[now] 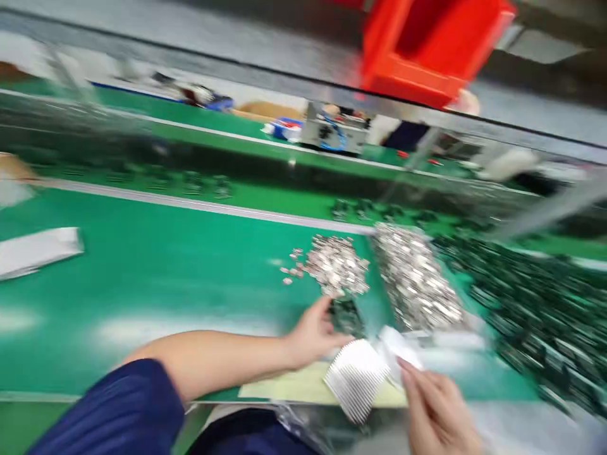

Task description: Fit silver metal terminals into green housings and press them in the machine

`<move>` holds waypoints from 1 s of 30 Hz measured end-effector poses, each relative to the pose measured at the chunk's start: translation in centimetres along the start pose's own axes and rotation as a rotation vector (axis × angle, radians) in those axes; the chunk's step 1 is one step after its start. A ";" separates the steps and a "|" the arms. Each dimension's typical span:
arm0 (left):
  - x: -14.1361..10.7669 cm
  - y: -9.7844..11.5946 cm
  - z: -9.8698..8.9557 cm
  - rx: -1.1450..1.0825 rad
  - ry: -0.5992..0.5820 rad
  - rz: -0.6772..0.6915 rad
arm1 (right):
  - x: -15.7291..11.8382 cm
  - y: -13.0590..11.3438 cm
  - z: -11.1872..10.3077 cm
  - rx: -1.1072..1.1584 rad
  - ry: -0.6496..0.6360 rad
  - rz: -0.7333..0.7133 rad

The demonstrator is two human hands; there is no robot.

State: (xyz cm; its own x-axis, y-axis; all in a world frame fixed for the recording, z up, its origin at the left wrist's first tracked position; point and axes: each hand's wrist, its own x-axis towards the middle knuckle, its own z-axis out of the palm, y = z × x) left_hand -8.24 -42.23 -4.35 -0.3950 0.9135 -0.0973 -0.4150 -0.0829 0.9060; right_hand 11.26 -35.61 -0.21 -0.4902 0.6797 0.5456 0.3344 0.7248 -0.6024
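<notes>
My left hand [315, 335] reaches in over the green work surface, its thumb and fingers closed on a dark, partly see-through plastic part [347, 316]. My right hand [436, 404] pinches the edge of a white sheet [398, 347]. Beside it is a finely striped white sheet [358, 379], close under my left fingers; blur hides whether the two pieces are joined. Beneath them lies a pale yellow sheet [294, 384] at the front edge. Just beyond my left hand spreads a loose pile of small shiny metal pieces [336, 262].
A clear bag of metal pieces [417, 278] lies right of the pile. Many dark parts [545, 309] cover the right side. Folded white paper [40, 251] sits at left. Overhead runs a shelf [190, 38] with a red bin [427, 76]; a machine [334, 133] stands beyond.
</notes>
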 end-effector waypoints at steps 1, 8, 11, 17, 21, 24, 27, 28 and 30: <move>-0.1 0.0 -0.1 -0.038 -0.012 0.002 | -0.4 -0.6 -0.3 0.067 -0.037 0.079; -1.3 -0.8 -0.1 -0.047 -0.103 0.016 | -1.3 -2.5 2.7 0.404 -0.032 0.483; -1.9 -0.6 -0.2 0.013 -0.148 -0.005 | -1.6 -2.9 3.7 0.394 -0.012 0.470; -2.6 -0.4 -0.9 0.109 -0.293 0.009 | -1.5 -3.4 4.8 0.231 0.028 0.289; -2.8 -0.5 -1.0 0.141 -0.351 0.041 | -1.7 -3.3 5.0 0.190 0.050 0.263; -2.7 -0.4 -1.1 0.212 -0.361 0.079 | -1.9 -3.2 5.1 0.183 0.031 0.296; -2.7 -0.1 -1.1 0.343 -0.333 0.163 | -2.0 -3.2 5.1 0.185 0.010 0.350; -2.7 -0.1 -1.1 0.388 -0.321 0.188 | -2.1 -3.2 5.1 0.196 0.006 0.367; -2.9 0.0 -1.0 0.433 -0.300 0.200 | -2.2 -3.2 5.2 0.246 0.002 0.394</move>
State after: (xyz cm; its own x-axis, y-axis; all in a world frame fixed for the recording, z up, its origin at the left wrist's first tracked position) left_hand -7.95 -45.25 -4.51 -0.1549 0.9753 0.1573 0.0434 -0.1523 0.9874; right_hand 7.08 -40.04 -2.54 -0.3630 0.8981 0.2484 0.2938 0.3633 -0.8841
